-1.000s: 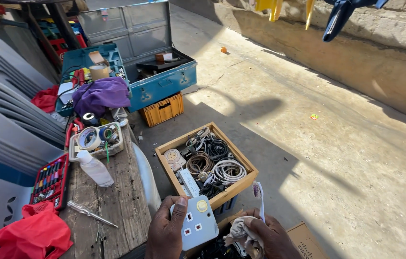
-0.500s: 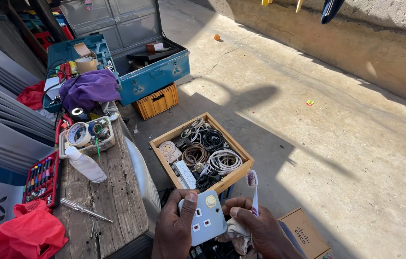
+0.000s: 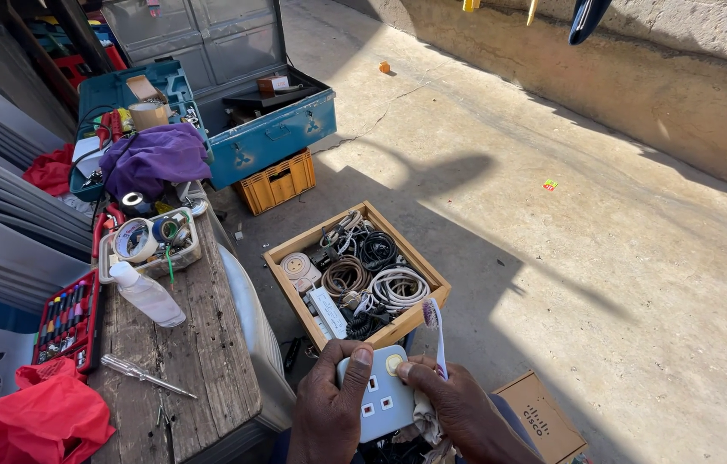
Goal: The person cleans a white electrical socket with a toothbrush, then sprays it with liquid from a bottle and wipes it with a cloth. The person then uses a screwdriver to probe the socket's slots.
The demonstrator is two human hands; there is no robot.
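My left hand [image 3: 329, 404] grips the left side of a pale blue-white double socket plate [image 3: 378, 397] held low in front of me. My right hand [image 3: 458, 411] touches the plate's right edge near its yellow round button and holds a white toothbrush [image 3: 437, 333] with purple bristles pointing up, plus a crumpled rag [image 3: 426, 423] underneath. Just beyond my hands a wooden box [image 3: 419, 265] lies on the floor, filled with coiled cables, a round white socket and a white power strip.
A wooden workbench [image 3: 200, 344] at left carries a screwdriver [image 3: 147, 375], a plastic bottle [image 3: 147, 294], a tray of tape rolls [image 3: 150, 241], a red bit case [image 3: 63, 320] and red cloth [image 3: 41, 421]. An open blue toolbox [image 3: 269, 137], an orange crate [image 3: 277, 182] and a cardboard box [image 3: 544, 417] sit around.
The view has tilted down and closer. My hands have lifted the socket plate slightly and shifted it right; the right hand now presses nearer the yellow button, toothbrush still upright.
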